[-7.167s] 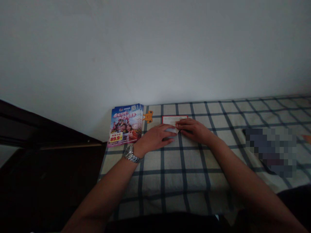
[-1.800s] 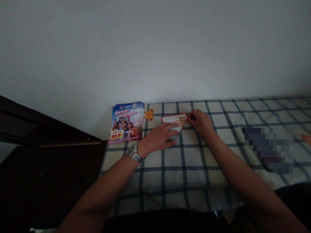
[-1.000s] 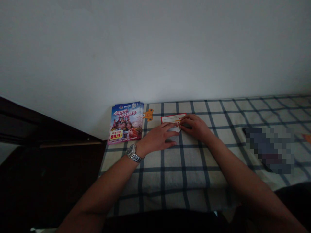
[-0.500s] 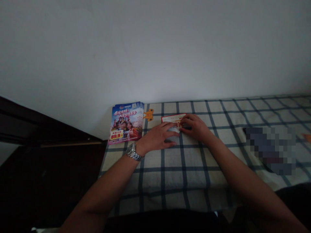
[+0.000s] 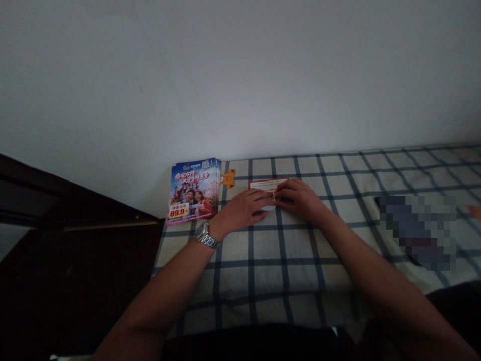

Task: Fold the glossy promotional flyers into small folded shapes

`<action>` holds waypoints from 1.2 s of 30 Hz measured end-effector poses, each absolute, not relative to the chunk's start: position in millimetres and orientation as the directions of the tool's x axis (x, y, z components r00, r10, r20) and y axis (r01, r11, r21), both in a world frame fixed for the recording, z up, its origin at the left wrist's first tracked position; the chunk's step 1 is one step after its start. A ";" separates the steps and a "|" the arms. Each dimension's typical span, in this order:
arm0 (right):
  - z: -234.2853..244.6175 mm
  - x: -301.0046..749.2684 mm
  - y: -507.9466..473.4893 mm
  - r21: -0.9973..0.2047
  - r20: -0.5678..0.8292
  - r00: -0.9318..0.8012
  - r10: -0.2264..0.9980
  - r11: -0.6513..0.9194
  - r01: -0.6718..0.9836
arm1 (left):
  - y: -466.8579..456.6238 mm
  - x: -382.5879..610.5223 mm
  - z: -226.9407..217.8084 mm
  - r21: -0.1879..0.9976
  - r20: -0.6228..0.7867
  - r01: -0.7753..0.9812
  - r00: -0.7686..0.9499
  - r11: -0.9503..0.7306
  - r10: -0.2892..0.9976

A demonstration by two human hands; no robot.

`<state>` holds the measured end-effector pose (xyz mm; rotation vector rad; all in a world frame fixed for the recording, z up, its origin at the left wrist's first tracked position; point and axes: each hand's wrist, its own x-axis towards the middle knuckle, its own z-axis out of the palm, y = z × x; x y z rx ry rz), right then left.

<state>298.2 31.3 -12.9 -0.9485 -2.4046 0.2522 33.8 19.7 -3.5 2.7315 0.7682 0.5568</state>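
Observation:
A small white leaflet with a red border and red and yellow print (image 5: 259, 185) lies flat on the checked cloth, partly hidden by both hands. My left hand (image 5: 244, 213) rests across its lower left part, fingers stretched out flat, a metal watch (image 5: 206, 235) on its wrist. From the other side my right hand (image 5: 300, 201) reaches in, its fingers bent and pinched together at the leaflet's right part. The two hands' fingertips nearly meet. Left of them sits a stack of colourful flyers (image 5: 193, 193) with a large "89.9" on the top one.
A blue-and-white checked cloth (image 5: 233, 273) covers the surface, with an orange bear print (image 5: 228, 179) beside the flyers. At the right lies a dark, pixelated object (image 5: 413, 233). A pale wall (image 5: 240, 80) rises behind; dark floor (image 5: 75, 281) shows at the left.
My left hand's fingers have drawn closer together. The right fingertips have shifted slightly left and down along the leaflet. The flyer stack stays where it was.

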 end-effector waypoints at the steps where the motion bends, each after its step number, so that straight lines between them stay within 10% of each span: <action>1: -13.2 298.0 31.2 -0.367 0.410 -0.612 0.676 0.737 0.568 | 20.1 33.4 -3.9 0.328 0.295 0.441 0.792 -0.836 0.534; 36: -18.0 302.5 31.6 -0.436 0.365 -0.711 0.602 0.785 0.441 | 24.5 31.3 -9.4 0.331 0.358 0.564 0.666 -0.756 0.654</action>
